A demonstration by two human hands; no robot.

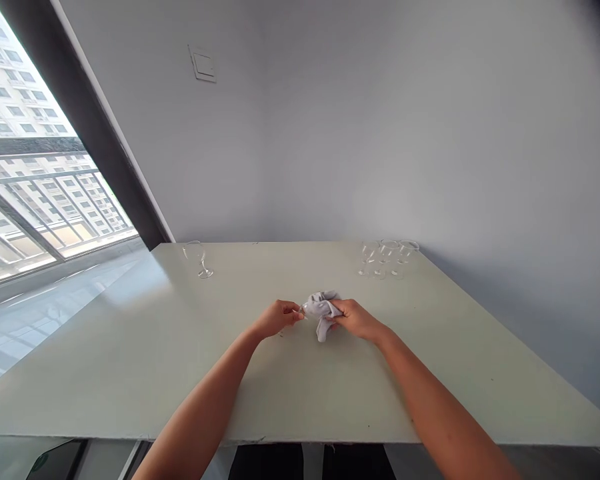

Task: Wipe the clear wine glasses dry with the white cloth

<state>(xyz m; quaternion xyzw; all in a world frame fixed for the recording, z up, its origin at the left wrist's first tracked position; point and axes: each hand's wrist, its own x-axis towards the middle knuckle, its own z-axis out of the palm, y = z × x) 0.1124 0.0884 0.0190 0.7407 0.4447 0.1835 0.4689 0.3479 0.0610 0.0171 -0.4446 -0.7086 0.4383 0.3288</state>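
Over the middle of the table, my left hand (pixel 283 316) pinches the stem end of a small glass (pixel 306 309). The glass lies tipped sideways, its bowl mostly hidden in a pale grey cloth (pixel 321 308). My right hand (pixel 353 318) grips the bunched cloth around the bowl from the right, and a loose corner of it hangs down. Cloth and fingers hide much of the glass.
One stemmed glass (pixel 197 259) stands at the table's far left. Several stemmed glasses (pixel 389 257) are grouped at the far right. The pale table (pixel 130 360) meets a grey wall (pixel 340 133) behind; a window (pixel 40 147) is on the left.
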